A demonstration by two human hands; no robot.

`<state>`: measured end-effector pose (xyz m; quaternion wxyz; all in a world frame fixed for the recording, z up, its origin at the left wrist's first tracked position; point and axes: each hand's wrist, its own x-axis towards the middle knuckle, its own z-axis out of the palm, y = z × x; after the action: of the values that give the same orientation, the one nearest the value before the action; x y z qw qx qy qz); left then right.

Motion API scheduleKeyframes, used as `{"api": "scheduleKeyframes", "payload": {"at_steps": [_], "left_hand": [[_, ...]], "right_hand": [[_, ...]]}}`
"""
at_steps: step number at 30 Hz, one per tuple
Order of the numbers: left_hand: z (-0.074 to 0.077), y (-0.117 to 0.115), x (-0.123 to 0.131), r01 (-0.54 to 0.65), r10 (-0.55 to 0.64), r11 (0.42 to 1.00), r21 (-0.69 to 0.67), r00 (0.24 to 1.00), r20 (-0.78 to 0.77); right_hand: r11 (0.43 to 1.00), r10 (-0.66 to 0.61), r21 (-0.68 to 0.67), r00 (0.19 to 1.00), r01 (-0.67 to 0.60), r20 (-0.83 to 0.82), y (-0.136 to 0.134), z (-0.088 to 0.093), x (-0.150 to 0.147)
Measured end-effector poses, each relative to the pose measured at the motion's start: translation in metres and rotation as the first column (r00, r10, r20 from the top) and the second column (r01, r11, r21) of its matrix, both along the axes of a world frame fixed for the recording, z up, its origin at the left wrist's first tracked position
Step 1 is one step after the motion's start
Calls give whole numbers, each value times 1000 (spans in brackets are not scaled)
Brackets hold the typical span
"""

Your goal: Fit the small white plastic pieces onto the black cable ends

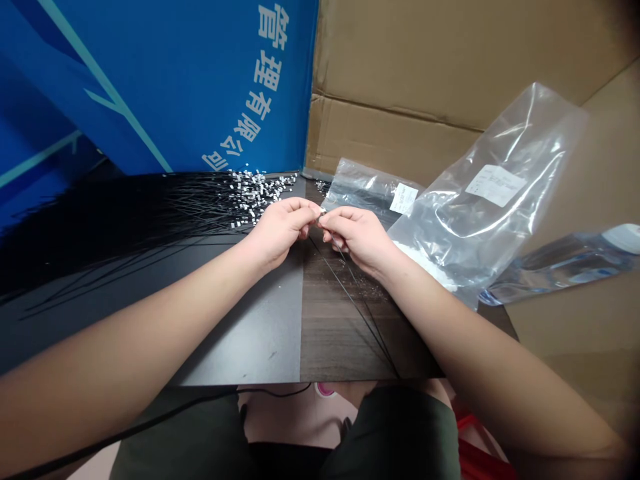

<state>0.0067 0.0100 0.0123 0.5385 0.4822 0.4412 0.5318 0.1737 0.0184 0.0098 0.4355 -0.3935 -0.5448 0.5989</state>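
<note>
My left hand [283,230] and my right hand [356,239] meet over the middle of the table, fingertips pinched close together. A tiny whitish piece [323,211] shows between them, too small to make out fully. Thin black wires [367,319] run from under the fingers of my right hand down toward the table's front edge. To the left of my left hand lies a large heap of black wires [150,207], many tipped with small white connectors [255,190]. What my left fingertips grip is mostly hidden.
Behind the hands lies a labelled clear bag [360,181] of black wires. A larger plastic bag [493,220] with white pieces inside leans at the right, beside a water bottle [555,267]. Blue panel [200,80] and cardboard [400,67] wall off the back.
</note>
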Motion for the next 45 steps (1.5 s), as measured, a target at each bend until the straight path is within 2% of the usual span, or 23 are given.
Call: {"api": "scheduleKeyframes", "payload": {"at_steps": [20, 27, 32, 39, 45], "left_hand": [[-2, -1, 2, -38, 41, 997, 61, 998, -38], [0, 2, -3, -39, 40, 999, 31, 998, -48], [1, 4, -8, 8, -10, 999, -36, 998, -64], [0, 4, -9, 71, -79, 994, -82, 992, -102], [-1, 5, -8, 77, -83, 992, -102, 995, -59]], "right_hand": [[999, -35, 24, 999, 35, -1, -3, 0, -4], [999, 32, 34, 994, -35, 101, 5, -1, 6], [987, -47, 157, 987, 23, 151, 12, 0, 15], [912, -41, 401, 954, -85, 296, 13, -2, 19], [878, -156, 475, 911, -48, 381, 10, 0, 17]]}}
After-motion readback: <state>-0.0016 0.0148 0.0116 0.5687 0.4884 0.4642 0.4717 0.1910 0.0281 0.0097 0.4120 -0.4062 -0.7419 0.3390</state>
